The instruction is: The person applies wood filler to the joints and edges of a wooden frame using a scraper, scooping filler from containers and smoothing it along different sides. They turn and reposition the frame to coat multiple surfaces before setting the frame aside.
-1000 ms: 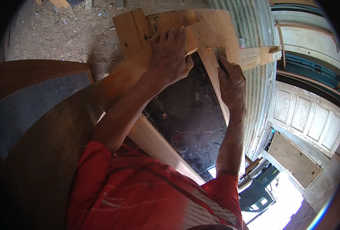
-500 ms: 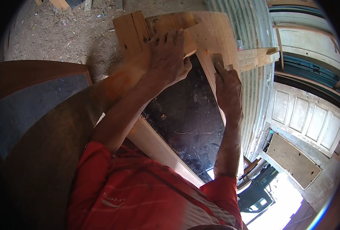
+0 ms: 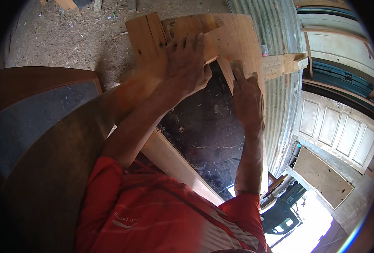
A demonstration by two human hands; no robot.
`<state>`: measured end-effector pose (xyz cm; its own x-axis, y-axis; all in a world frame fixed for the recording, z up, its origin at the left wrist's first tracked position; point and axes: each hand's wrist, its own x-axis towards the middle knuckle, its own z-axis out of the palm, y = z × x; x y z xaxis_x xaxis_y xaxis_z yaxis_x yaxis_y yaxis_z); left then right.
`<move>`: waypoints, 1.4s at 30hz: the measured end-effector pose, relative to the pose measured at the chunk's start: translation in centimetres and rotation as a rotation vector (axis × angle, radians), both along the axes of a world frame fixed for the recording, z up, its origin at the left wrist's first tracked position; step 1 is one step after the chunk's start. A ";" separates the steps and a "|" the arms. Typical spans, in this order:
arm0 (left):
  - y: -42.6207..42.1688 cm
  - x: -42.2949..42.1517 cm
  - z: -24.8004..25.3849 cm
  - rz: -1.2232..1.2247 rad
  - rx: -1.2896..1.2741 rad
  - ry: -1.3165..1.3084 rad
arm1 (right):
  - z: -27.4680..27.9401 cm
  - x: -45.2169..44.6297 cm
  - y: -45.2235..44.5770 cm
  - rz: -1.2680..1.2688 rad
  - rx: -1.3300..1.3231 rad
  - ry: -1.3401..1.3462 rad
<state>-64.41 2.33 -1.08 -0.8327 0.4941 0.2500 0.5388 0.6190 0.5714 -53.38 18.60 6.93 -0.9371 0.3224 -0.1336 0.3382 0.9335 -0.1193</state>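
My left hand (image 3: 186, 63) lies over a wooden piece (image 3: 211, 51) near the top of a wooden frame, fingers bent over it and thumb at its edge. A dark panel (image 3: 204, 130) sits inside the frame, with a pale wooden rail (image 3: 182, 168) along its lower left side. To the right, my right hand (image 3: 247, 95) is closed on a flat, thin scraper-like tool (image 3: 237, 65); its blade rests near the frame's upper right corner. The tool's handle is hidden in my palm.
A split wooden block (image 3: 145, 33) stands left of the frame's top. A timber beam (image 3: 284, 65) crosses corrugated metal sheeting (image 3: 275, 105) on the right. Another dark panel with a brown edge (image 3: 44, 111) is at left. White doors (image 3: 330, 126) stand farther right.
My right hand has moved down and to the left with the tool, along the frame's right side. My left hand has stayed nearly in place on the wood.
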 end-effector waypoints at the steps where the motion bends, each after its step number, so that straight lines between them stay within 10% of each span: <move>1: 0.0 -0.2 -0.1 0.006 0.006 0.009 | 0.3 -0.2 0.1 0.005 -0.008 -0.018; 15: 0.1 0.0 0.0 0.010 0.039 0.033 | 4.2 -1.8 0.0 0.070 0.051 -0.277; 42: 0.1 0.0 0.0 0.021 0.071 -0.012 | -0.2 -6.1 0.0 0.087 -0.083 0.037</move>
